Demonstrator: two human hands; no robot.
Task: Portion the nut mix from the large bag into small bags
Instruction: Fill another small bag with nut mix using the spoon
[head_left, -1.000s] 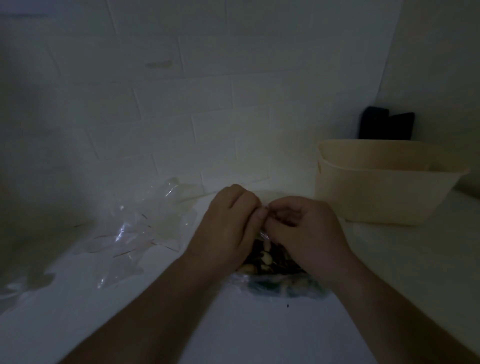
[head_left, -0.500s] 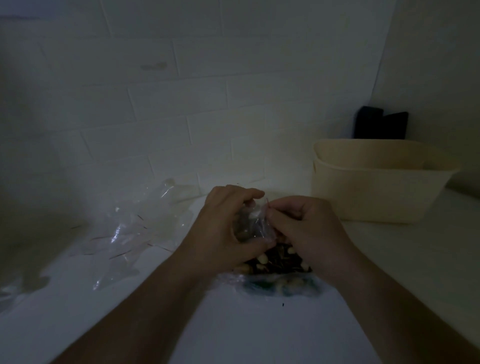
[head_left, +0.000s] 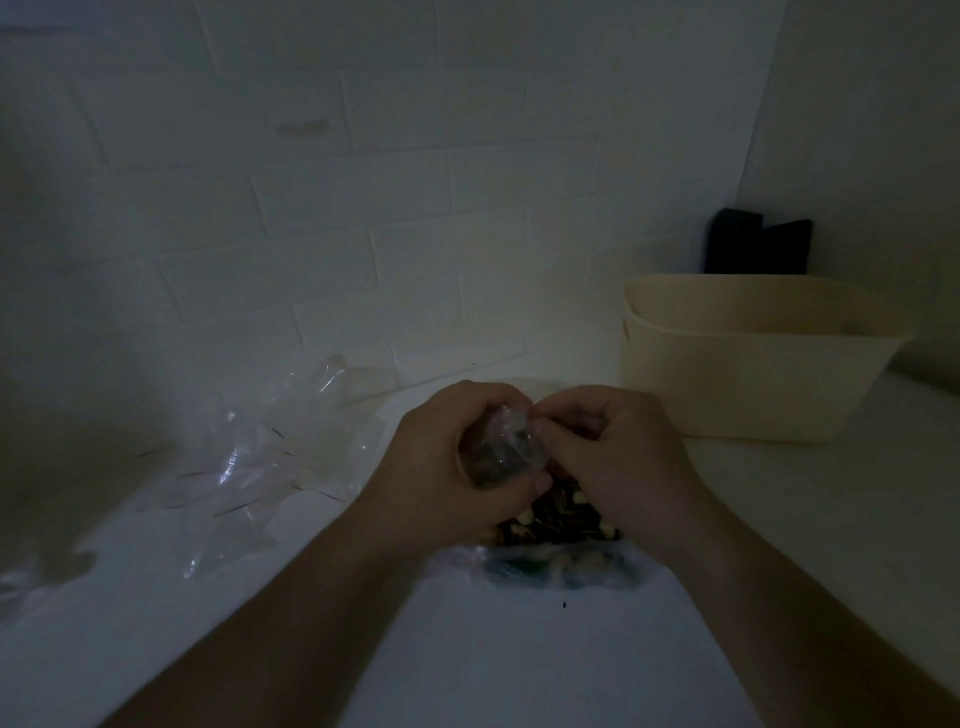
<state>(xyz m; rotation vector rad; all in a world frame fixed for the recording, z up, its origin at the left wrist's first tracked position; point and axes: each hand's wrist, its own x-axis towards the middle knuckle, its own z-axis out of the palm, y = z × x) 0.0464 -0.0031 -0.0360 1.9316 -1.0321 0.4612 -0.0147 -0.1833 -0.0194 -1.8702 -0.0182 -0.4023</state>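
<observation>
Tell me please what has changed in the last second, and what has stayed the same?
The left hand opened from a fingertip pinch and now wraps round the small bag, which has come up into view between the hands. The right hand still pinches the bag's top edge. The large bag of nut mix, the pile of clear bags and the cream tub stayed put.

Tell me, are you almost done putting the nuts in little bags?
Not nearly. I can't see any finished bags. Both hands, left hand and right hand, hold one small bag with nuts inside. The large bag still holds plenty, and empty bags wait beside it.
</observation>
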